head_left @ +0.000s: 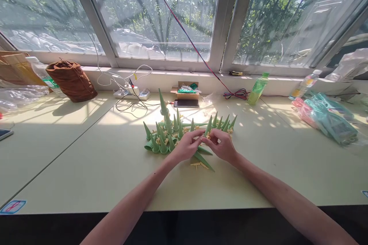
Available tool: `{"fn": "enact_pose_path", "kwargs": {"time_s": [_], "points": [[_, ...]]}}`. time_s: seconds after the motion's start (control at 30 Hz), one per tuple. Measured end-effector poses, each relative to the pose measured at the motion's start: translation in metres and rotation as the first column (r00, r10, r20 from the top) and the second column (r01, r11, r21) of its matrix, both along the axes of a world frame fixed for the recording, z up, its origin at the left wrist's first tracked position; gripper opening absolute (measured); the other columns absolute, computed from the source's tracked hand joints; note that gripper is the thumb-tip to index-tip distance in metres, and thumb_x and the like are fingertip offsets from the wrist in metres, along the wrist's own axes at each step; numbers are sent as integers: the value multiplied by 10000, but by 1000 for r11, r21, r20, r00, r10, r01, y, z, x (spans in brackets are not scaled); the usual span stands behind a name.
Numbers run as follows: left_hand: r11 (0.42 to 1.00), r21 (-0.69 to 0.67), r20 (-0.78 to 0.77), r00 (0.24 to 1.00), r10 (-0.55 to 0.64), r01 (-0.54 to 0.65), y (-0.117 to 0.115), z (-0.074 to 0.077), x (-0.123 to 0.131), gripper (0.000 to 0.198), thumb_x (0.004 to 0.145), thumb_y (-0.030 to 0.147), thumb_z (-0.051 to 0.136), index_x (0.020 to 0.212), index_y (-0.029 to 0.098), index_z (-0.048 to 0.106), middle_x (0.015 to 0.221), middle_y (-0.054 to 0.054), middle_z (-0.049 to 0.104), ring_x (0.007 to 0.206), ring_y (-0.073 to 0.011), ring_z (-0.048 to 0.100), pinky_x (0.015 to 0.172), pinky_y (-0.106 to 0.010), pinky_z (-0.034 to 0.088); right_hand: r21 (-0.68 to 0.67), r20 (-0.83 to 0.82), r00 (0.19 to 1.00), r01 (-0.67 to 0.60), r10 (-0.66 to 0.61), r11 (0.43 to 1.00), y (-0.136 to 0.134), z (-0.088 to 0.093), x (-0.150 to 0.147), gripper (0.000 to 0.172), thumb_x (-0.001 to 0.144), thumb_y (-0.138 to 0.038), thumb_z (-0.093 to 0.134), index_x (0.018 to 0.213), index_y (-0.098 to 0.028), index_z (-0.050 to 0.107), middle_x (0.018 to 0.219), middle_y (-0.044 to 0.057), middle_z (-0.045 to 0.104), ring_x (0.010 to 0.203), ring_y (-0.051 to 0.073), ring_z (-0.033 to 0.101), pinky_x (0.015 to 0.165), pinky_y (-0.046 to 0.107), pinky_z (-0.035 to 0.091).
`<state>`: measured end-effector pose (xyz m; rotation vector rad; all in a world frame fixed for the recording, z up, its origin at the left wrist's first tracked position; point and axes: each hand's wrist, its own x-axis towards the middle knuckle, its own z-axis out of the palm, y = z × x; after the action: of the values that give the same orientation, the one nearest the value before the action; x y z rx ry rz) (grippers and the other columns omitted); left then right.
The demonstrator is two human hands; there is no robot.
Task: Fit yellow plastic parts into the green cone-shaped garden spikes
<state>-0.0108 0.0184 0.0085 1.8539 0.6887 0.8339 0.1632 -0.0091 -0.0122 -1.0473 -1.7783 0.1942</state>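
Observation:
Many green cones (163,146) stand and lie in a cluster on the pale table, with small cream-yellow pieces among them. My left hand (188,144) and my right hand (222,144) meet at the right part of the cluster. Between their fingertips is an upright green cone (208,125) with a small cream piece (208,136) at its lower end. My left fingers are closed round the cone's side, while my right fingers pinch the cream piece. Below my hands lie two long cones (204,161) and several cream pieces (196,164).
Behind the cones are a phone (186,103), an open small box (187,91) and a power strip (133,93) with cables. A green bottle (258,89) and bagged items (330,118) are at right; a brown pouch (71,80) is at left. The table (86,172) ends at a front edge.

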Motion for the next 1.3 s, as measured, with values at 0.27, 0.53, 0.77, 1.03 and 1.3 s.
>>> {"fn": "enact_pose_path", "kwargs": {"time_s": [0.27,0.53,0.77,1.03,1.3], "points": [[987,-156,26,999,-19,23,-2,6,-1,375,943,473,484,860,135,623,508,52,403,448,-67,383,412,-167,297,35,76,996,-50,47,998,0,1,-1,451,915,-483,576,620,-206,378,552,-57,363,501,87,325,494,229,279],[958,-279,64,997,-43,60,-2,8,-3,396,899,527,551,775,151,555,440,88,326,349,-32,288,350,-157,219,54,154,983,-112,103,992,0,1,-1,457,956,-518,494,645,-207,372,583,-45,381,518,93,324,497,234,272],[941,-334,84,996,-18,45,-2,7,-4,393,874,545,580,808,157,562,479,80,373,346,-35,307,322,-155,205,33,166,976,-145,138,989,1,-3,0,410,972,-469,491,675,-207,385,625,-36,400,547,101,344,517,233,285],[944,-327,77,997,-14,39,-2,7,-3,408,870,554,580,814,150,565,479,73,403,353,-49,348,327,-166,256,37,204,968,-157,146,987,2,-6,0,391,989,-397,483,668,-210,360,648,-33,388,563,108,338,533,234,291],[945,-325,92,996,9,21,-1,3,-3,415,862,563,586,806,152,577,457,72,404,338,-48,337,323,-172,235,3,232,967,-110,106,994,1,-9,-3,396,997,-425,446,668,-215,379,661,-18,414,575,121,359,553,249,315]]}}
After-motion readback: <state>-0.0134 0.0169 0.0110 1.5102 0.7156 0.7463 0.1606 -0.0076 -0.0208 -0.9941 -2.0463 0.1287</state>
